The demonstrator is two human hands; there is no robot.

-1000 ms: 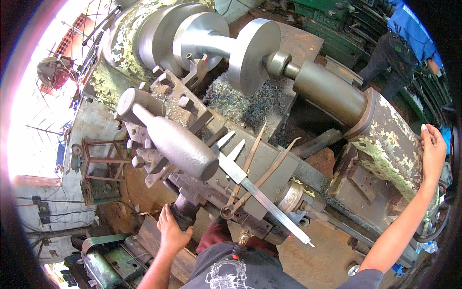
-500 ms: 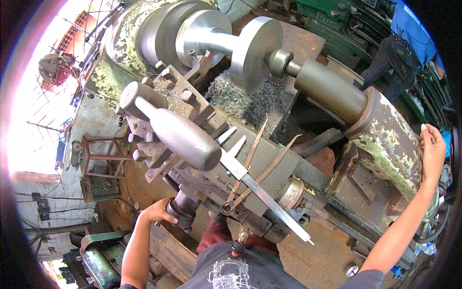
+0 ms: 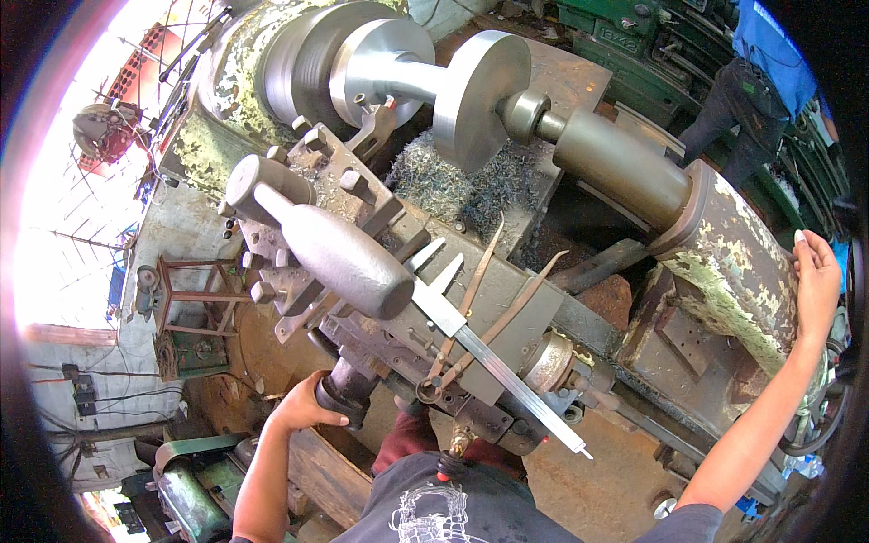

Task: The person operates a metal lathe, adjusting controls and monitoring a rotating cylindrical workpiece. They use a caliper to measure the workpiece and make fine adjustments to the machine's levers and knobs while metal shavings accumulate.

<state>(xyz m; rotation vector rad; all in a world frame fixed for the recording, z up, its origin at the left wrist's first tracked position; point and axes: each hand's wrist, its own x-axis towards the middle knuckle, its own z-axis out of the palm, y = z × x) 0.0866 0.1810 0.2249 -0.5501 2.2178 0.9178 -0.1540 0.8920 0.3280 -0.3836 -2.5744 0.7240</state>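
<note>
Step in hand, by judgement: positioning the lathe carriage, with the workpiece [image 3: 434,81] mounted between chuck and tailstock [image 3: 724,262].

Left hand [image 3: 303,407]: closed around the dark round crank handle [image 3: 344,394] at near left.
Right hand [image 3: 817,281]: open, palm flat on the tailstock end at far right, paint flaked and rusty.

Workpiece: bright turned steel, spool-shaped, far centre.
Tool post lever [image 3: 330,249]: dull cast club shape.
Vernier caliper [image 3: 493,366] and spring calipers [image 3: 471,308]: flat on the carriage.
Swarf [image 3: 453,181]: curled, grey, heaped below the workpiece.

Next move likely calls for slow, even cranking.
</note>
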